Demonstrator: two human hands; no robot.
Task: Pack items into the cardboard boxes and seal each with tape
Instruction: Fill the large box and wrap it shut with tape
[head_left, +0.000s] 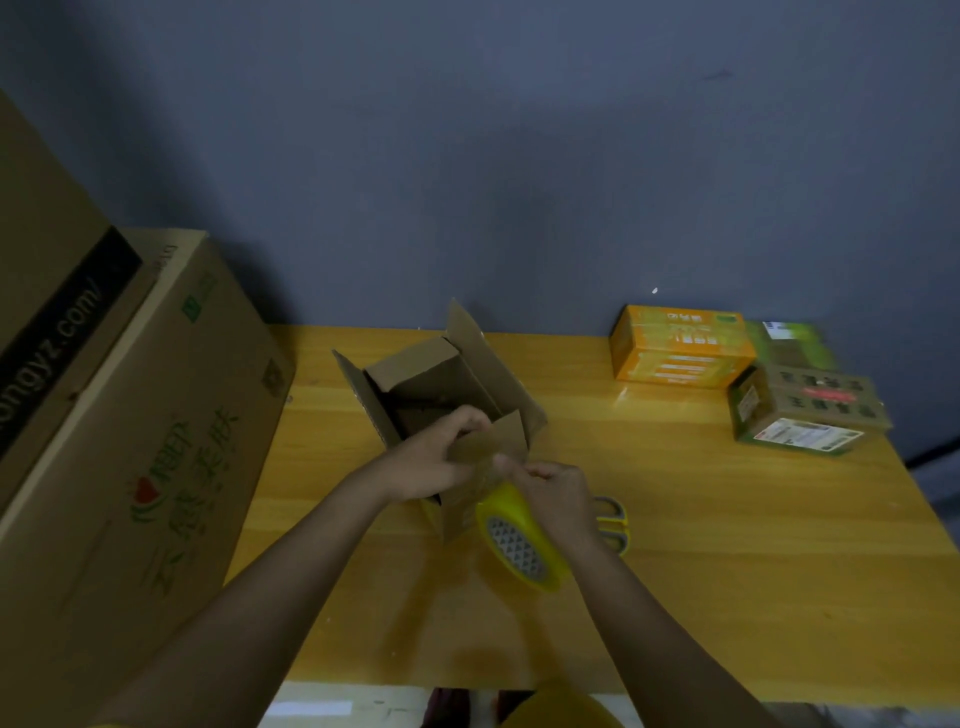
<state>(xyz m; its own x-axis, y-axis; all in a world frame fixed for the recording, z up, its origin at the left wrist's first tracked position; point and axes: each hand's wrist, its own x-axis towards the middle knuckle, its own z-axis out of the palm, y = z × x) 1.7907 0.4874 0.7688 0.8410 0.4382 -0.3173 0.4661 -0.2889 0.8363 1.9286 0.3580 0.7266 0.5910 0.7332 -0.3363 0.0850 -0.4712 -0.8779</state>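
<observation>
At the centre of the frame a small cardboard box (441, 395) is stood on the wooden table (727, 545) with its flaps still raised, and a dark item is seen inside it. Its near flap is gripped by the left hand (431, 462), apparently so that the box is steadied. Just to the right, the tape's free end is pinched by the right hand (553, 493), while the yellow tape roll (522, 540) hangs beneath it, presumably so that a strip can be drawn out for sealing. Yellow-handled scissors (613, 519) are kept just beside that hand for cutting. Unpacked product boxes, an orange carton (680, 345) and a brown-green one (802, 410), are left at the upper right.
</observation>
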